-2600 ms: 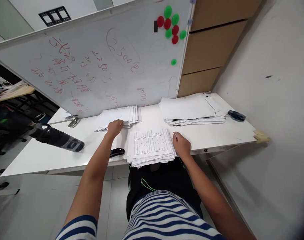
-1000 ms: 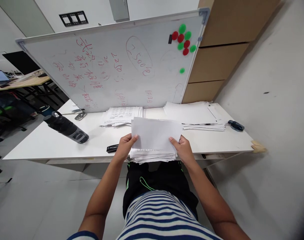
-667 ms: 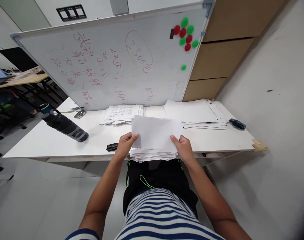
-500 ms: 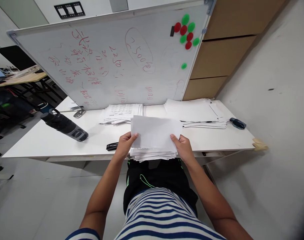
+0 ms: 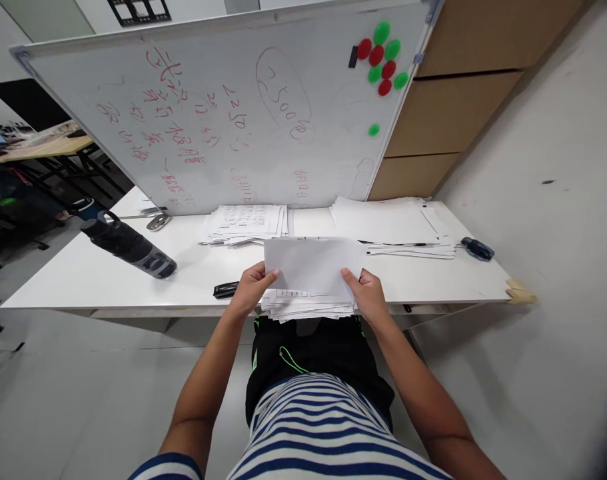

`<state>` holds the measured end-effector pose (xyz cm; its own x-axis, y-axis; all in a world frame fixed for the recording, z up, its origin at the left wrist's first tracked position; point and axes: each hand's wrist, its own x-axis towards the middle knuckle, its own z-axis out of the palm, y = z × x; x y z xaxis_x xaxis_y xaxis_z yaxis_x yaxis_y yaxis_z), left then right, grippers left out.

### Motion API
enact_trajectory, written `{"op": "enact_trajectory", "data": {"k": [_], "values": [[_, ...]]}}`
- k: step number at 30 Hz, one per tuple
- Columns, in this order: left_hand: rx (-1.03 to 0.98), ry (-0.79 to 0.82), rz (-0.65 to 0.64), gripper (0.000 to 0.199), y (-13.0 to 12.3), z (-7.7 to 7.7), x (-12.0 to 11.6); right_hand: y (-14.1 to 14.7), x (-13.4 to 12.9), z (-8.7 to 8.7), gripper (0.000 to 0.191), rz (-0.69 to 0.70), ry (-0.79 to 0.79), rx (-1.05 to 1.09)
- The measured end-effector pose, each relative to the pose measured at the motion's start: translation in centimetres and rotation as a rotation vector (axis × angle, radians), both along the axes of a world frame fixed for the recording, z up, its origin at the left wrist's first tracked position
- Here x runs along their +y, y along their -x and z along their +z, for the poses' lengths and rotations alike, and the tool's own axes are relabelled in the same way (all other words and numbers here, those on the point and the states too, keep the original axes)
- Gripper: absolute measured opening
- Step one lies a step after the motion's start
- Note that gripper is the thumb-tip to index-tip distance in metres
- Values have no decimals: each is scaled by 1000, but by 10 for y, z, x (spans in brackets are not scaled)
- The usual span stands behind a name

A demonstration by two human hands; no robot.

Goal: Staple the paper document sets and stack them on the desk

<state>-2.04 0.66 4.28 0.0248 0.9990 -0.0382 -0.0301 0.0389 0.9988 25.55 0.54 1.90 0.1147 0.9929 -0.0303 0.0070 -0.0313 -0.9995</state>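
Observation:
Between my two hands are sheets of paper (image 5: pixel 310 265), blank on the side facing me, held above the desk's front edge. My left hand (image 5: pixel 254 285) pinches the left edge, thumb on top. At the right edge my right hand (image 5: pixel 367 293) grips the same sheets, its thumb also on top. How many sheets are held cannot be made out. Just below them, a stack of papers (image 5: pixel 308 309) lies at the front edge of the desk, some print showing on its top. Close to my left hand sits a black stapler (image 5: pixel 226 290).
On the white desk (image 5: pixel 108 287) a dark bottle (image 5: pixel 128 247) stands at left. Printed papers (image 5: pixel 246 223) and larger white sheets (image 5: pixel 386 220) lie at the back, before a whiteboard (image 5: pixel 208 120). A dark object (image 5: pixel 477 249) rests far right, near the wall.
The held sheets have tilted, so their face looks shorter, and a bit of print shows at their top edge. More of the stack's printed top is visible. Both hands keep their grip.

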Motion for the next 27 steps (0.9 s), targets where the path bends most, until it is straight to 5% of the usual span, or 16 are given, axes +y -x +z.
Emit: {"op": "enact_trajectory", "data": {"k": [10, 16, 27], "values": [[207, -22, 88, 46, -9, -32, 5, 10, 0, -15, 32, -62, -136, -146], [422, -186, 176, 38, -12, -35, -6, 13, -6, -25, 29, -132, -209, -235], [567, -146, 348, 35, -6, -39, -13, 5, -7, -28, 23, -56, -386, -508]]}}
